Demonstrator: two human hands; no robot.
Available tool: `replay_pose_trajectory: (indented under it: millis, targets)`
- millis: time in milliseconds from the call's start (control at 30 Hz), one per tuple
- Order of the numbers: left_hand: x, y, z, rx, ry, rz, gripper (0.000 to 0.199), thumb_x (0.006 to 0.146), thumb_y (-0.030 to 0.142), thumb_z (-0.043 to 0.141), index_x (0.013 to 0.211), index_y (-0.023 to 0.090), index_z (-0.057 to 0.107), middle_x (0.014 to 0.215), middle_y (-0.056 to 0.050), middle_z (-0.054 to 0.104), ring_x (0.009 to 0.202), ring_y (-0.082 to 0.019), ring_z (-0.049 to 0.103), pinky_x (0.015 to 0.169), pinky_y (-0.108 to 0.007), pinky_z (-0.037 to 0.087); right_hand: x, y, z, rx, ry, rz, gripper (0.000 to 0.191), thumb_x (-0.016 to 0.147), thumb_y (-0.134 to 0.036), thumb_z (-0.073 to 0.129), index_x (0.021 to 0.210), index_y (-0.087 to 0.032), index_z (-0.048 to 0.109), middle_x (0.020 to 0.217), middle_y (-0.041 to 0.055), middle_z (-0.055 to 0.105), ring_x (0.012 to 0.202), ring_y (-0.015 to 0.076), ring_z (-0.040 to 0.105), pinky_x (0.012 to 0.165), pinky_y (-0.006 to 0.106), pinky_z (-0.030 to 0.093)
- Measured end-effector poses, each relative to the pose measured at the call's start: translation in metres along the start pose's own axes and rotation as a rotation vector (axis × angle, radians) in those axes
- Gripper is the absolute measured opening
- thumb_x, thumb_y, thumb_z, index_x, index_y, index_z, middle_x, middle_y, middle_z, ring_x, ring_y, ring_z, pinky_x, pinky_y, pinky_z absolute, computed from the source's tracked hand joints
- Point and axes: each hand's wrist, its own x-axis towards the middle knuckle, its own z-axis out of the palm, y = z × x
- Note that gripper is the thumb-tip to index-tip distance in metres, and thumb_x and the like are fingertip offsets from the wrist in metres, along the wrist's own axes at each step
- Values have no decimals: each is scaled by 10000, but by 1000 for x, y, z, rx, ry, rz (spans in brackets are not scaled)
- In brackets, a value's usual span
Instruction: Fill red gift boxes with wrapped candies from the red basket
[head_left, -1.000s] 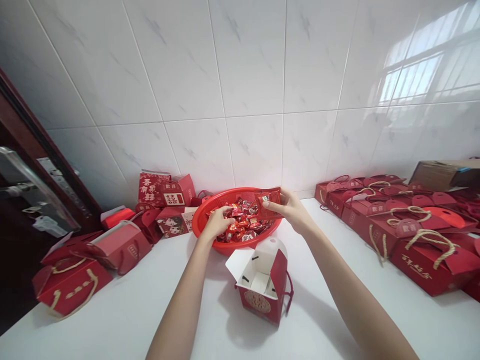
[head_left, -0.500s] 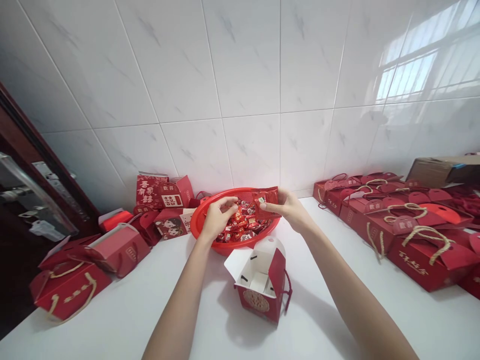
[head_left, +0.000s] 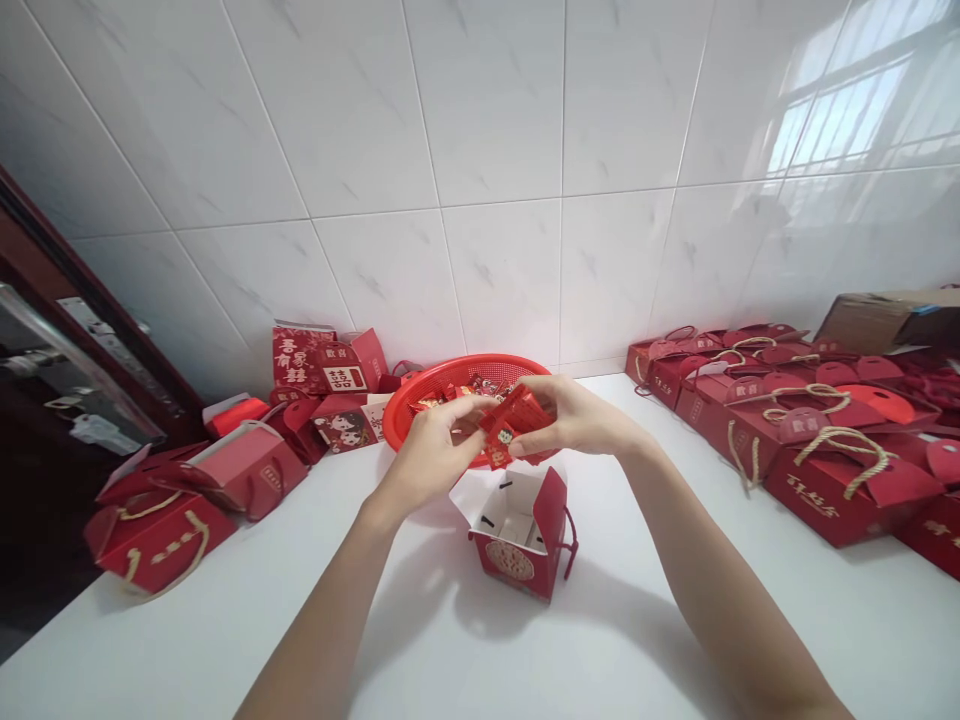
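Note:
My right hand grips a red snack packet, tilted, with a small cartoon figure printed on it. My left hand meets it from the other side, thumb and fingers curled at the packet's left edge; what lies between those fingertips is hidden. Both hands are over the near rim of a red plastic basket holding red-wrapped candies. Just in front of the basket stands a red gift box with its top flaps open, a white inside and a dark red cord at its right.
Several red gift boxes crowd the left side of the white table. Rows of closed red boxes with rope handles fill the right, a brown carton behind them. A tiled wall bounds the back.
My left hand has come out of the basket toward the right hand. The right hand has brought the packet lower and nearer, turning it, above the gift box's back edge. The view has tilted slightly.

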Motion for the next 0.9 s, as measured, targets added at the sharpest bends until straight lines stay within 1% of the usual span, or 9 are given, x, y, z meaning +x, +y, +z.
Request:
replay_pose_trajectory:
  millis: [133, 267, 400, 467, 567, 633, 700, 800, 900]
  targets:
    - [-16, 2, 0, -4, -207, -47, 338, 839, 362, 620, 1129, 222, 725, 1028, -63, 750, 919, -268, 698, 816, -345, 556, -1, -5, 4, -258, -92, 54, 247, 702, -277, 776, 818, -175, 583, 686, -59, 508, 593, 85, 426, 504, 227, 301]
    - [-22, 4, -6, 239, -171, -73, 303, 847, 398, 568, 1023, 227, 744, 1032, -66, 741, 927, -273, 673, 759, -320, 523, 0, -4, 4, -379, -104, 71, 324, 698, -315, 784, 722, -184, 489, 657, -72, 410, 597, 82, 334, 520, 240, 235]
    - [-30, 4, -14, 445, -260, -182, 305, 851, 469, 532, 844, 233, 724, 812, -47, 715, 736, -239, 644, 583, -282, 428, 0, -2, 3, -387, -93, 58, 369, 698, -363, 786, 719, -193, 458, 671, -69, 378, 603, 85, 313, 527, 247, 224]
    - [-34, 3, -17, 484, -314, -216, 313, 837, 492, 543, 814, 237, 724, 747, -41, 689, 708, -237, 633, 556, -274, 393, 0, -1, 6, -330, -51, 57, 343, 739, -364, 747, 744, -202, 445, 669, -69, 385, 594, 88, 338, 524, 247, 240]
    - [-41, 2, -19, 485, -375, -221, 317, 781, 515, 605, 850, 240, 747, 768, -48, 682, 767, -254, 638, 575, -265, 400, 3, 1, 15, -282, 106, 45, 294, 806, -338, 662, 757, -218, 398, 657, -73, 340, 577, 93, 329, 519, 248, 249]
    - [-43, 3, -20, 493, -417, -228, 312, 735, 516, 649, 850, 243, 747, 773, -44, 671, 786, -259, 635, 577, -261, 402, 6, 4, 22, -286, 162, 16, 228, 834, -316, 620, 775, -216, 423, 662, -69, 342, 581, 98, 324, 528, 247, 261]
    - [-43, 4, -20, 503, -458, -234, 271, 708, 499, 674, 798, 249, 727, 770, -34, 658, 787, -258, 629, 574, -261, 399, 8, 6, 27, -256, 80, -35, 134, 853, -298, 605, 835, -206, 509, 689, -56, 426, 612, 105, 379, 561, 245, 302]
    - [-44, 5, -21, 489, -493, -220, 200, 707, 452, 678, 736, 254, 680, 805, -17, 660, 780, -242, 620, 585, -261, 403, 10, 7, 28, -224, -133, -71, 76, 839, -249, 637, 881, -191, 610, 764, -31, 558, 691, 120, 478, 628, 242, 357]
    - [-44, 4, -22, 473, -496, -204, 172, 704, 422, 687, 763, 261, 677, 854, -9, 672, 824, -244, 624, 612, -259, 409, 10, 7, 24, -264, -226, -42, 56, 809, -197, 668, 855, -171, 649, 800, -20, 609, 736, 125, 521, 663, 238, 380]
